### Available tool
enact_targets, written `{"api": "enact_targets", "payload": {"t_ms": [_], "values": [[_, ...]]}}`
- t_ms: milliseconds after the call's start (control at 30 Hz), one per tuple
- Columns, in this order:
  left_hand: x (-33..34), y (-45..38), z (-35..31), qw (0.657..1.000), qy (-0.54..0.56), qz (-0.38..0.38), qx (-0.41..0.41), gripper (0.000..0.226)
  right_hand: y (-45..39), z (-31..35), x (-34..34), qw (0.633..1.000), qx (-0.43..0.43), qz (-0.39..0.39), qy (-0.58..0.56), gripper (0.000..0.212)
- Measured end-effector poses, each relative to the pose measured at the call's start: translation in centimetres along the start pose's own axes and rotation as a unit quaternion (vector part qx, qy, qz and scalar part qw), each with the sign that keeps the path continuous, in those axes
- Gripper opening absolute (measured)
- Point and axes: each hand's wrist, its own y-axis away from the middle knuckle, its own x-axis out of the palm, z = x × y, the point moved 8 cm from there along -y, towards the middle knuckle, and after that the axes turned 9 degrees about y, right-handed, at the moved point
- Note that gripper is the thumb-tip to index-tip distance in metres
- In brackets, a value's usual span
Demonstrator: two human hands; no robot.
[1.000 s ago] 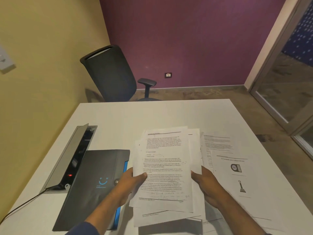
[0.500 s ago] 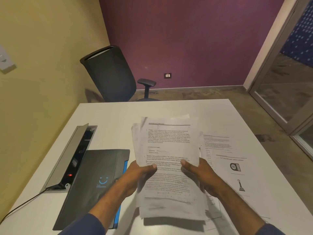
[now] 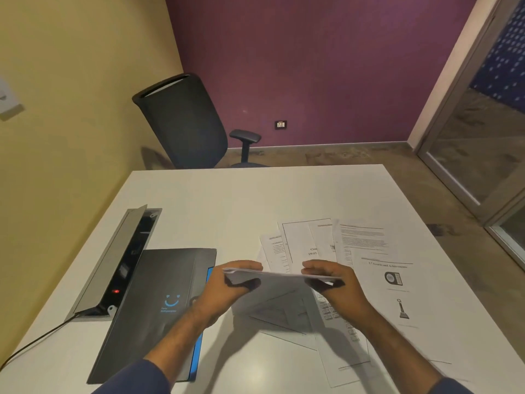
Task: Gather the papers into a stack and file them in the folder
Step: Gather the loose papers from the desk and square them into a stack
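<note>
Stack (image 3: 279, 275) pinched edge-on in left hand (image 3: 227, 288), right hand (image 3: 338, 288) grip above table (image 3: 227, 200).

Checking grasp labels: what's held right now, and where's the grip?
Both hands hold the paper stack: left hand at its left edge, right hand at its right edge.

Held stack (image 3: 281, 275) seen edge-on and blurred so sheet count and print unreadable, it and both hands hide parts of loose papers (image 3: 366, 251) beneath, folder (image 3: 159, 302) logo text too small, its near right edge behind left forearm, both sleeves cut by bottom edge.
</note>
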Motion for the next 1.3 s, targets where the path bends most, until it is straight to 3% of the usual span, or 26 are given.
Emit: {"api": "enact_targets", "payload": {"t_ms": [67, 200, 300, 433, 633, 767, 1000, 1167, 1300], "values": [[0.2, 0.0, 0.5, 1.000, -0.008, -0.001, 0.003, 0.019, 0.1, -0.1, 0.2, 1.000, -0.006, -0.009, 0.022, 0.023], [-0.5, 0.0, 1.1, 0.997, -0.005, -0.078, -0.004, 0.022, 0.1, 0.2, 0.3, 0.999, -0.001, -0.040, 0.028, 0.042], [-0.7, 0.0, 1.2, 0.997, 0.019, -0.081, 0.004, 0.035, 0.0, -0.2, 0.1, 0.998, 0.010, -0.058, 0.031, 0.037], [-0.6, 0.6, 3.4, 0.995, -0.012, -0.087, -0.037, 0.021, 0.6, -2.8, 0.5, 0.995, 0.073, -0.060, 0.030, 0.022], [-1.5, 0.9, 3.9, 0.985, -0.018, -0.167, -0.028, 0.018, 0.4, -3.7, 0.7, 0.995, 0.063, -0.019, 0.071, 0.021], [-2.8, 0.6, 3.7, 0.977, -0.031, -0.209, -0.024, 0.019, 0.6, -6.5, -1.4, 0.983, 0.118, -0.057, 0.126, 0.031], [-4.9, 0.2, 5.8, 0.964, -0.028, -0.254, -0.070, 0.020, 2.4, -12.6, -7.3, 0.897, 0.260, -0.129, 0.334, 0.043], [-4.6, -0.2, 7.3, 0.959, 0.046, -0.255, -0.116, 0.022, 3.1, -14.4, -8.7, 0.829, 0.330, -0.116, 0.436, 0.040], [-3.6, -1.0, 8.0, 0.958, 0.092, -0.230, -0.141, 0.027, 3.2, -15.7, -8.2, 0.788, 0.336, -0.065, 0.511, 0.039]]}}
